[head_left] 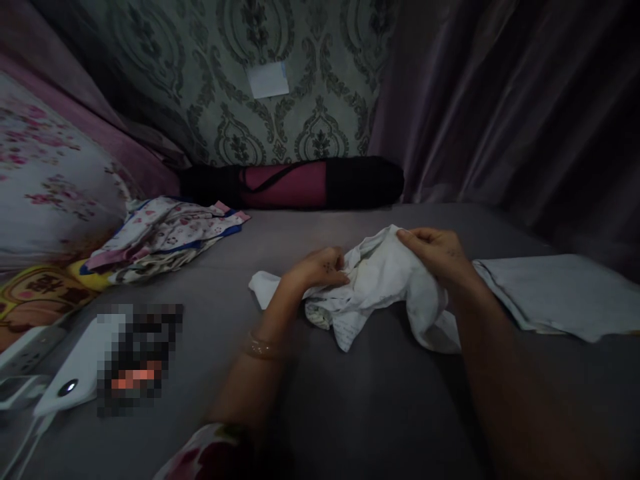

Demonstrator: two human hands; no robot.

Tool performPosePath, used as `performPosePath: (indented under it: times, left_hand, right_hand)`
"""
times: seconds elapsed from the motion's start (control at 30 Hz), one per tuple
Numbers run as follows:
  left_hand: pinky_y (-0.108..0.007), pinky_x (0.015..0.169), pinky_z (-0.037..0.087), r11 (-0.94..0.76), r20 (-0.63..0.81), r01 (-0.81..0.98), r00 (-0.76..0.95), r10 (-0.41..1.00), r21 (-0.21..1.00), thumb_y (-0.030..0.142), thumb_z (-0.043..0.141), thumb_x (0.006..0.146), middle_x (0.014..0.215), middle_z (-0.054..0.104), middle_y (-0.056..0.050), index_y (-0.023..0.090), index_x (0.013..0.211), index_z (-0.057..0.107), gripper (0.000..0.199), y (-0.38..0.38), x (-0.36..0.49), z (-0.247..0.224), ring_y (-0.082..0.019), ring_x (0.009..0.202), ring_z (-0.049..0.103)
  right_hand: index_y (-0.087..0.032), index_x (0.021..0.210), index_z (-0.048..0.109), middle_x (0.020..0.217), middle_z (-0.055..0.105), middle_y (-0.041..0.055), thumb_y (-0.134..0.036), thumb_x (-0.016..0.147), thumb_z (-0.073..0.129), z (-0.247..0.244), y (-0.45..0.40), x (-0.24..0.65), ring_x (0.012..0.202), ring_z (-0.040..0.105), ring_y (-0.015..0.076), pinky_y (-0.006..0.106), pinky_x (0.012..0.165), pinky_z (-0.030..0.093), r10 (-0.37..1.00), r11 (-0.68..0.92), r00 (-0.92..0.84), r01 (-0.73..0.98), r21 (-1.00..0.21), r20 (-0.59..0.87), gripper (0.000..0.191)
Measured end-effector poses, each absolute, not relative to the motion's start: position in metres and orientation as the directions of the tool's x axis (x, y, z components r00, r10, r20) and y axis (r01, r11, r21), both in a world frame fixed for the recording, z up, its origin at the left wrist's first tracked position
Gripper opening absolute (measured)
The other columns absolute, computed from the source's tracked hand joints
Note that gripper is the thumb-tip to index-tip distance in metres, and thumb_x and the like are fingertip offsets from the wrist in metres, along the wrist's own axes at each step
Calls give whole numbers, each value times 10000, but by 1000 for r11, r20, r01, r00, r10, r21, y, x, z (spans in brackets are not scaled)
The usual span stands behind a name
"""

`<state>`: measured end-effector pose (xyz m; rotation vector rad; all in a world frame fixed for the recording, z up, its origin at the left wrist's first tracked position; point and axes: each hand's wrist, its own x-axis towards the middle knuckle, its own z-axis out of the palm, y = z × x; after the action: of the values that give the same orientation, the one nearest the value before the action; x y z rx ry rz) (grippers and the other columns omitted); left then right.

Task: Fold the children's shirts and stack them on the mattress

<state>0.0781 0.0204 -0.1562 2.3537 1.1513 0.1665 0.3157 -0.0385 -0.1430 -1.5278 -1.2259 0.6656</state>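
A crumpled white garment (385, 277) is bunched on the grey bed sheet (370, 393), its far edge lifted between my two hands. My right hand (437, 250) pinches the raised top right edge, thumb on the near side and fingers behind the fabric. Closed on the fabric at the left of the bundle is my left hand (320, 267), its fingertips partly hidden in the folds. One sleeve-like end pokes out left of my left wrist, and other loose parts hang toward me and to the right.
Right of my right forearm lies folded white fabric (560, 293). A black and pink long bag (285, 187) rests against the patterned wall. On the left are a pile of printed clothes (170, 230), a floral pillow (50, 173), a white device (83, 367) with a cable, and a power strip (33, 353).
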Motion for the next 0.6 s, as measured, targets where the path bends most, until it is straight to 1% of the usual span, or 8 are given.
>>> performPosePath:
  times: [0.03,0.1,0.17,0.23,0.33,0.43,0.53,0.6]
  left_hand:
    - [-255,577,368,-513,-114,717,627,771,472,354,676,677,799,627,-18,201,888,583,277,19,79,-156,-179,700,568]
    - [-258,566,352,-532,-108,731,626,773,428,355,678,670,772,615,-21,200,882,585,279,18,82,-158,-179,678,553]
    - [-259,552,338,-549,-98,731,632,769,405,307,644,683,742,608,-23,195,859,595,214,18,84,-160,-173,651,541]
    - [-255,533,327,-559,-82,717,642,763,417,245,596,685,713,605,-20,187,824,605,151,19,84,-161,-161,622,532]
    - [-247,517,319,-558,-37,683,647,762,471,188,543,667,649,590,-8,172,748,623,115,22,79,-158,-145,596,520]
    - [-236,524,329,-544,34,645,627,778,537,182,499,668,596,555,12,155,704,641,149,23,70,-152,-135,593,504]
    - [-228,534,342,-510,114,596,575,810,620,197,453,675,606,549,17,136,730,662,225,22,57,-148,-133,603,497]
    - [-229,544,358,-472,141,563,530,836,678,196,419,676,628,562,11,129,761,674,278,19,48,-145,-140,620,507]
  right_hand:
    - [-205,781,739,748,713,48,-574,662,713,-143,-38,316,680,637,220,298,536,480,931,42,324,362,-931,168,388]
    - [-211,779,736,751,713,50,-576,661,713,-143,-38,316,679,639,225,307,537,482,932,44,319,366,-929,170,384]
    - [-214,776,734,754,712,48,-568,671,707,-142,-39,316,684,644,226,312,553,486,931,44,318,388,-921,178,370]
    - [-210,771,732,751,708,43,-558,686,697,-142,-39,316,689,647,221,308,570,484,929,45,317,417,-908,192,360]
    - [-203,770,724,740,701,35,-559,698,685,-142,-39,317,680,640,206,292,570,474,926,58,314,432,-900,211,366]
    - [-194,777,716,726,690,26,-578,700,670,-141,-42,320,654,623,188,275,549,454,928,85,296,423,-902,226,394]
    - [-181,758,708,699,670,15,-587,690,663,-136,-48,322,639,601,171,260,544,435,940,99,252,442,-892,229,414]
    - [-176,761,704,686,661,10,-593,679,665,-132,-53,323,628,589,161,255,545,430,958,107,196,436,-894,211,426]
